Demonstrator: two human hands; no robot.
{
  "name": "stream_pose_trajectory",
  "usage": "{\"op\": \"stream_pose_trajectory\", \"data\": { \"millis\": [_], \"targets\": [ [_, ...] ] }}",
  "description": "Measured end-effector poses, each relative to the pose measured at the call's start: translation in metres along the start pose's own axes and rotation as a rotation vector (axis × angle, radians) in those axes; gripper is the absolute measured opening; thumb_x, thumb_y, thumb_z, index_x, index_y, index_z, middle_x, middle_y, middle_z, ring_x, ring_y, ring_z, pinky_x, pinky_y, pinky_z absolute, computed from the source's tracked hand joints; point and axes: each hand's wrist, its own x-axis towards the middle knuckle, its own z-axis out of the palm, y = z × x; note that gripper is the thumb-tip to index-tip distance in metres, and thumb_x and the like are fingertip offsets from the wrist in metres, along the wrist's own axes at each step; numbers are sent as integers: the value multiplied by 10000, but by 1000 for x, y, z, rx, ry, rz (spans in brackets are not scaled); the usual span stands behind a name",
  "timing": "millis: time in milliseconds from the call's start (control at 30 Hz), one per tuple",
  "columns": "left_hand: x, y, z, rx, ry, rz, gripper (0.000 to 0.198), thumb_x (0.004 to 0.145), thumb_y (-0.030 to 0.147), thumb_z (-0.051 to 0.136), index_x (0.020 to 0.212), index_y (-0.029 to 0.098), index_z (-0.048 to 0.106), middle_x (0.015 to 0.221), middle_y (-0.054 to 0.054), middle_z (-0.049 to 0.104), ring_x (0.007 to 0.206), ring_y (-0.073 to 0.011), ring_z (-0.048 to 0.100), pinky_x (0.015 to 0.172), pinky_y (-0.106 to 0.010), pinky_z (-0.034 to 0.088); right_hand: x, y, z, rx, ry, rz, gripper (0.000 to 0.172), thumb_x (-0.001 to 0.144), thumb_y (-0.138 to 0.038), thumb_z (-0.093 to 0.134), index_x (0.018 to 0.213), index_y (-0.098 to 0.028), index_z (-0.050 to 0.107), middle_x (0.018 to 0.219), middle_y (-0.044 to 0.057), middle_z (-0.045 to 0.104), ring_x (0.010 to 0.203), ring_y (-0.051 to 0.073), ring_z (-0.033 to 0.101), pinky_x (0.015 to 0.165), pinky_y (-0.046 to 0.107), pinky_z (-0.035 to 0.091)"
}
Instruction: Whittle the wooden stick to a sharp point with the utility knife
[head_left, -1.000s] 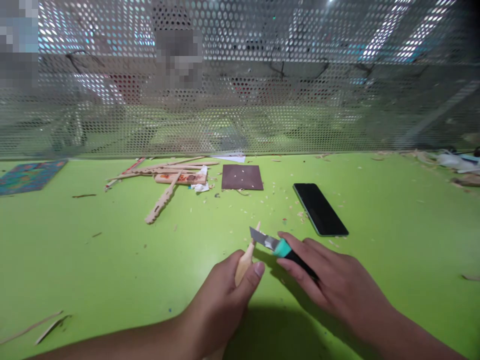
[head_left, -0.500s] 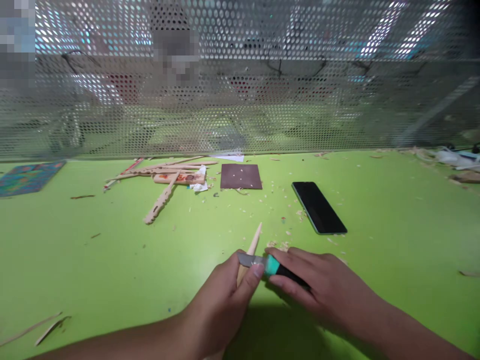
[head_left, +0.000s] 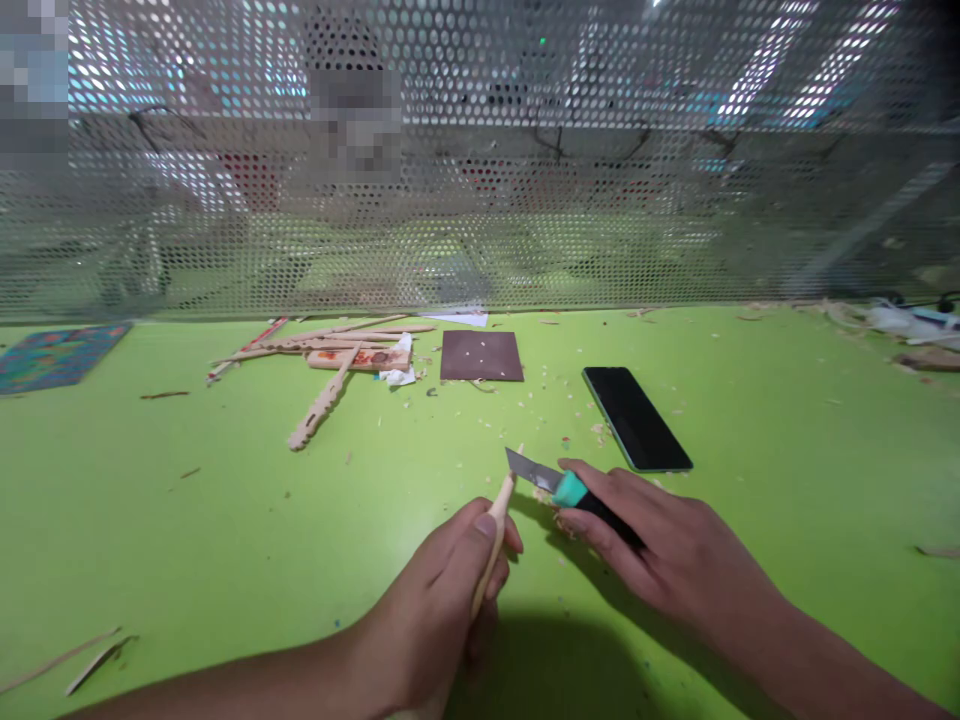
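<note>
My left hand (head_left: 457, 570) is closed around a pale wooden stick (head_left: 496, 535), whose tapered tip points up and away from me. In my right hand (head_left: 652, 530) is a utility knife (head_left: 572, 490) with a teal and black handle. Its grey blade points left and lies across the stick near the tip; whether it touches the wood I cannot tell. Small wood shavings are on the green table (head_left: 225, 560) beneath the knife.
A phone (head_left: 637, 418) lies to the right, beyond my right hand. Further back are brown sandpaper (head_left: 481, 356), a pile of carved sticks (head_left: 322, 345) and a colourful mat (head_left: 60, 357). A perforated metal screen (head_left: 480, 230) stands along the back edge.
The knife has moved from above my left thumb up and right to near the stick's tip. My left thumb has left the blade and now presses on the stick.
</note>
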Motion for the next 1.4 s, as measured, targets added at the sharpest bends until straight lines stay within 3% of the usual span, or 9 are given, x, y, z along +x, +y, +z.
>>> {"op": "stream_pose_trajectory", "data": {
  "millis": [167,400,633,967,1167,1400],
  "targets": [
    [0,3,-3,63,-17,-44,419,1028,625,451,1061,221,558,683,58,453,483,-92,418,373,-167,375,-1,2,0,22,-21,-4,446,1127,-431,383,1299,-97,624,865,72,746,618,155,714,524,262,534],
    [0,3,-6,98,-27,-44,416,1020,636,484,944,227,471,672,69,484,452,-67,421,379,-157,369,-1,3,0,44,-36,14,445,1122,-439,390,1296,-108,631,868,69,746,627,164,722,539,272,537],
    [2,2,-6,-17,-56,-39,384,1009,584,545,908,228,440,695,83,447,444,-43,352,367,-135,318,-1,2,0,86,-55,27,454,1119,-446,396,1301,-106,636,835,57,738,585,152,701,509,261,529],
    [8,16,-4,-76,-42,-139,560,979,656,508,649,231,352,490,92,276,413,-68,202,339,-152,197,-2,-4,-5,117,-45,39,465,1117,-457,389,1288,-124,665,816,63,744,579,156,699,502,263,553],
    [4,8,-7,-52,-40,-73,482,1031,589,420,708,231,417,572,67,386,415,-81,253,330,-178,227,-2,-6,-4,112,-61,30,464,1120,-456,382,1272,-115,658,826,68,743,601,159,710,500,261,560],
    [1,16,-3,103,-62,7,397,974,569,597,945,174,580,691,60,389,601,-105,303,533,-219,277,-7,-11,2,161,-164,51,430,1118,-435,379,1323,-152,630,942,92,772,691,190,750,588,315,621]
  ]
}}
